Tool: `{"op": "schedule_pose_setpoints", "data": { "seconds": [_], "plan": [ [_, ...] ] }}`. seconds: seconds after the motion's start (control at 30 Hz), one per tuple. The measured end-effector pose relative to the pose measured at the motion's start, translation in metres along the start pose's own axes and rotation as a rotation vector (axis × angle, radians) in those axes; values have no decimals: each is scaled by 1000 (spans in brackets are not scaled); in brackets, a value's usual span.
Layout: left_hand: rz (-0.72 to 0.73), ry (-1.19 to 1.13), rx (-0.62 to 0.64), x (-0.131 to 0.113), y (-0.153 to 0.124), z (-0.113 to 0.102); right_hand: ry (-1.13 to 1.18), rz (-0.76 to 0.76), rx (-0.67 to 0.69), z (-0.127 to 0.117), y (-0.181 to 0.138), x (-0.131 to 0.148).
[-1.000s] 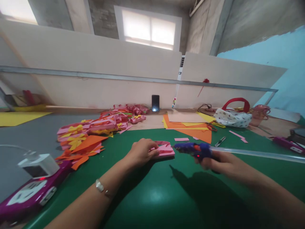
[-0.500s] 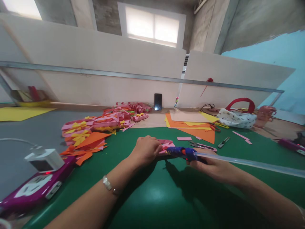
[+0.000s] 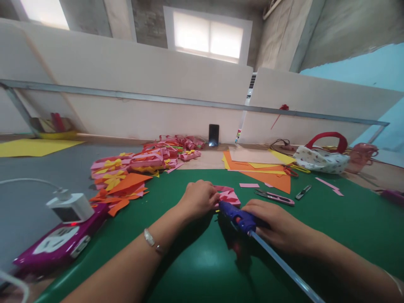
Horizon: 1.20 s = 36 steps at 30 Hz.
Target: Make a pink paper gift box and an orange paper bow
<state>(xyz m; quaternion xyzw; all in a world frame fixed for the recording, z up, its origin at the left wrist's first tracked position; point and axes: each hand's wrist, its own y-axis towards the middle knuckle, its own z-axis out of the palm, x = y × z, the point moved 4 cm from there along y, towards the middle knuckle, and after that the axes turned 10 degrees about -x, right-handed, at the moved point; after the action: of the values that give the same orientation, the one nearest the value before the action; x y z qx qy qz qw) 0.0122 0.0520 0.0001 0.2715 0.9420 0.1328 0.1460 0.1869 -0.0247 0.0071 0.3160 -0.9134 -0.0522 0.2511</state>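
Note:
My left hand (image 3: 200, 198) is closed on the left side of a small pink folded-paper basket (image 3: 229, 196) that rests on the green mat. In my right hand (image 3: 271, 221) is a blue glue gun (image 3: 236, 216), its fingers wrapped round the handle. A long clear glue stick (image 3: 284, 265) sticks out of the gun's back end. The gun's nozzle points at the basket's near left edge, close to my left fingertips; whether it touches the paper cannot be made out. A small yellow piece (image 3: 217, 211) shows just below the basket.
Pink and orange paper pieces with yellow flowers (image 3: 114, 180) are heaped at the left. A purple power strip (image 3: 59, 248) holds a white charger (image 3: 71, 208). Thread snips (image 3: 274, 197), a utility knife (image 3: 303, 192) and orange sheets (image 3: 277, 179) lie right. A phone (image 3: 213, 135) stands behind.
The glue gun has swung so its back end points down toward me, and its nozzle sits lower at the basket's near edge. More of the basket now shows. The whole view has shifted slightly.

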Motion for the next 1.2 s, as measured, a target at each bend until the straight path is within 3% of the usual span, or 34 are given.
{"op": "schedule_pose_setpoints", "data": {
  "seconds": [0.37,0.83,1.03,1.2],
  "plan": [
    [-23,-41,15,2,2,1,-146,-14,-4,5,2,-1],
    [-33,-50,2,0,0,0,36,38,13,-21,-7,-9],
    [-33,-63,10,0,0,0,47,109,12,-22,0,-13],
    [-48,-80,23,1,0,1,73,67,-25,-20,4,-13]
  ]
}}
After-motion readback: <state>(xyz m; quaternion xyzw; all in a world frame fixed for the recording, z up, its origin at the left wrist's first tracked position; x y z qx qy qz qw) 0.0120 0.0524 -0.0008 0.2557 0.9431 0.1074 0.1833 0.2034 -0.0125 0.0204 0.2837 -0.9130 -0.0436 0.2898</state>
